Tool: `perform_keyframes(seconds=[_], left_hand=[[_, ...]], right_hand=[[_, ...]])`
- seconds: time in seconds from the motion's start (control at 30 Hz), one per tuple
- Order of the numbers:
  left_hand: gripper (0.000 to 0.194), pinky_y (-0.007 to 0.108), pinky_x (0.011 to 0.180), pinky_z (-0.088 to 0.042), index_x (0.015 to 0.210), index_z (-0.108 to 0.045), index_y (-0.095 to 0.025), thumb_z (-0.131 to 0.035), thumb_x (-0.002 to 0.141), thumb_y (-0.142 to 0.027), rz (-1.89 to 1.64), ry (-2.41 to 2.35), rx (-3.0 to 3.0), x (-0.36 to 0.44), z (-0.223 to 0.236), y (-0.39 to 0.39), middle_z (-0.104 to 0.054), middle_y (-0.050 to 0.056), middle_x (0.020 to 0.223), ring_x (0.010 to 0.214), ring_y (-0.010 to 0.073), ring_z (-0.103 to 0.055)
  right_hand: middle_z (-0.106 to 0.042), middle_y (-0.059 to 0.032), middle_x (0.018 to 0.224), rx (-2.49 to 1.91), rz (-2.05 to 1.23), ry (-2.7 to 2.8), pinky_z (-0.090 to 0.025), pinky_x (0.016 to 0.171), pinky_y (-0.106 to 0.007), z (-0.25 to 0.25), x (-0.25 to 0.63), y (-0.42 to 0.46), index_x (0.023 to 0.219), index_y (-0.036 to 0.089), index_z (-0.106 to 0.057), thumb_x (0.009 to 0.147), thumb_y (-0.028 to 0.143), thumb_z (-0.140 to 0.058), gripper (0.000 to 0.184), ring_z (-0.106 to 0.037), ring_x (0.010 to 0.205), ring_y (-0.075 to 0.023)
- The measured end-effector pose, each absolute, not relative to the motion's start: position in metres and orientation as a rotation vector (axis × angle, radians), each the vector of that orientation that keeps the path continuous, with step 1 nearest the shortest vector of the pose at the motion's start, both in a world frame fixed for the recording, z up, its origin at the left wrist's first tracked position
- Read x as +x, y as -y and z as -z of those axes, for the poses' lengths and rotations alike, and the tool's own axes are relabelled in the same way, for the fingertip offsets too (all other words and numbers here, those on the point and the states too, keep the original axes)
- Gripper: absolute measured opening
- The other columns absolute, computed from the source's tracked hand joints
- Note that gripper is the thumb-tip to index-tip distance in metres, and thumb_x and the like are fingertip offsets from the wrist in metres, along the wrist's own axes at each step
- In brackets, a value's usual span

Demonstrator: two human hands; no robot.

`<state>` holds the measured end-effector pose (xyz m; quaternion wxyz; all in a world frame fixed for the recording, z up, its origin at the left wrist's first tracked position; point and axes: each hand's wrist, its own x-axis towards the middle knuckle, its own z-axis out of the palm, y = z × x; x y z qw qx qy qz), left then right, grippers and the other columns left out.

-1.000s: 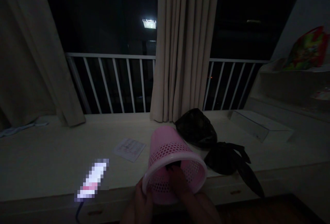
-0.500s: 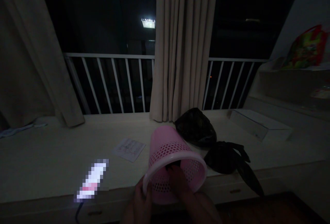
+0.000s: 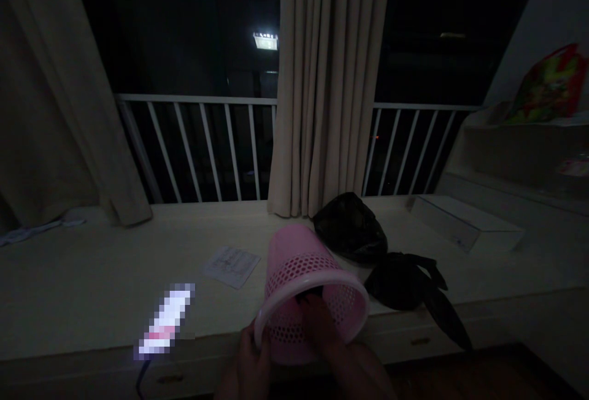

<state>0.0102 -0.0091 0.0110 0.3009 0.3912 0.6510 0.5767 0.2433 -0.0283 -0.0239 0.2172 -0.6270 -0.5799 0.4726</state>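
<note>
Inside the round pink plastic bin point(image 3: 291, 246) my right hand point(image 3: 315, 315) reaches, can't tell its grip, left hand point(image 3: 254, 357) clamps the rim point(image 3: 313, 280) I'd steady next.

Right hand point(image 3: 315, 317) fingertips lost in the dark inside pink basket point(image 3: 289, 245); can't tell what they touch. Left hand point(image 3: 254, 360) partly hidden by basket's rim. Glowing thing point(image 3: 166, 320) pixelated. Paper point(image 3: 232, 266) print too small to read. Black bags' point(image 3: 352, 228) contents hidden. Left curtain point(image 3: 50, 93) cut off by edge.
</note>
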Motion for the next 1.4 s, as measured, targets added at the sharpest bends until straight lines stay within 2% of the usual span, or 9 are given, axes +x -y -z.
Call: perform_keyframes(seconds=[0.23,0.47,0.7,0.87,1.0,1.1,1.2,1.3,1.4], left_hand=[[0.063,0.036,0.070,-0.050,0.097,-0.056,-0.015,-0.056,0.065,-0.070,-1.597,-1.697,0.993,0.009,-0.005,0.006,-0.066,0.008,0.084,0.079,0.0255,-0.063],[0.067,0.038,0.079,-0.050,0.112,-0.056,-0.013,-0.053,0.071,-0.065,-1.543,-1.656,1.054,0.005,0.003,0.004,-0.067,0.012,0.099,0.092,0.0284,-0.063],[0.064,0.038,0.085,-0.050,0.110,-0.062,-0.013,-0.056,0.070,-0.062,-1.607,-1.582,1.134,0.003,0.001,0.005,-0.068,0.014,0.105,0.100,0.0301,-0.063],[0.060,0.039,0.077,-0.052,0.103,-0.065,-0.014,-0.056,0.069,-0.062,-1.574,-1.637,1.147,0.001,0.002,0.005,-0.069,0.012,0.092,0.089,0.0300,-0.064],[0.061,0.039,0.075,-0.052,0.103,-0.064,-0.014,-0.056,0.068,-0.063,-1.530,-1.680,1.128,0.000,0.000,0.006,-0.069,0.011,0.090,0.087,0.0299,-0.064],[0.060,0.038,0.074,-0.052,0.102,-0.064,-0.014,-0.057,0.067,-0.063,-1.528,-1.703,1.121,0.000,0.002,0.006,-0.070,0.011,0.089,0.085,0.0291,-0.065],[0.056,0.036,0.070,-0.052,0.103,-0.063,-0.015,-0.059,0.069,-0.060,-1.506,-1.712,1.135,-0.001,0.007,0.006,-0.070,0.009,0.085,0.080,0.0273,-0.065],[0.056,0.038,0.073,-0.052,0.105,-0.063,-0.015,-0.060,0.068,-0.057,-1.502,-1.706,1.148,-0.002,0.011,0.004,-0.070,0.010,0.090,0.084,0.0283,-0.066],[0.058,0.040,0.080,-0.051,0.108,-0.061,-0.013,-0.060,0.067,-0.055,-1.506,-1.691,1.135,-0.001,0.010,0.005,-0.070,0.013,0.099,0.092,0.0303,-0.065]], right_hand=[[-0.060,-0.0060,0.118,-1.690,-1.299,1.512,-0.047,0.073,-0.022,0.001,0.240,0.039,0.147,0.039,-0.023,0.095,0.055,-0.016,0.056,-0.058,0.108,-0.0157],[-0.064,-0.0051,0.110,-1.634,-1.447,1.371,-0.048,0.071,-0.018,-0.034,0.229,0.041,0.145,0.036,-0.033,0.095,0.055,-0.007,0.059,-0.063,0.092,-0.0120],[-0.059,-0.0081,0.122,-1.813,-1.102,1.528,-0.046,0.059,-0.019,0.042,0.232,0.029,0.148,0.037,-0.021,0.095,0.050,-0.020,0.054,-0.064,0.087,-0.0151],[-0.062,-0.0076,0.117,-1.924,-1.196,1.658,-0.043,0.056,-0.019,0.064,0.238,0.021,0.150,0.035,-0.016,0.095,0.045,0.002,0.058,-0.064,0.086,-0.0121],[-0.061,-0.0086,0.117,-1.636,-1.574,1.579,-0.045,0.058,-0.023,0.038,0.244,0.026,0.150,0.033,-0.013,0.094,0.048,0.001,0.060,-0.064,0.089,-0.0153],[-0.060,-0.0061,0.119,-1.625,-1.432,1.607,-0.047,0.072,-0.024,0.013,0.245,0.038,0.149,0.037,-0.017,0.096,0.043,-0.013,0.054,-0.060,0.101,-0.0173],[-0.056,-0.0071,0.125,-1.539,-1.319,1.662,-0.046,0.083,-0.021,-0.014,0.239,0.047,0.150,0.032,-0.018,0.097,0.036,-0.006,0.055,-0.058,0.106,-0.0142],[-0.055,-0.0081,0.127,-1.512,-1.412,1.581,-0.047,0.081,-0.018,-0.042,0.230,0.048,0.150,0.030,-0.022,0.097,0.038,-0.002,0.057,-0.058,0.108,-0.0117],[-0.064,-0.0085,0.110,-1.519,-1.503,1.523,-0.048,0.073,-0.019,-0.062,0.225,0.046,0.148,0.031,-0.027,0.097,0.045,-0.002,0.059,-0.063,0.095,-0.0124]])
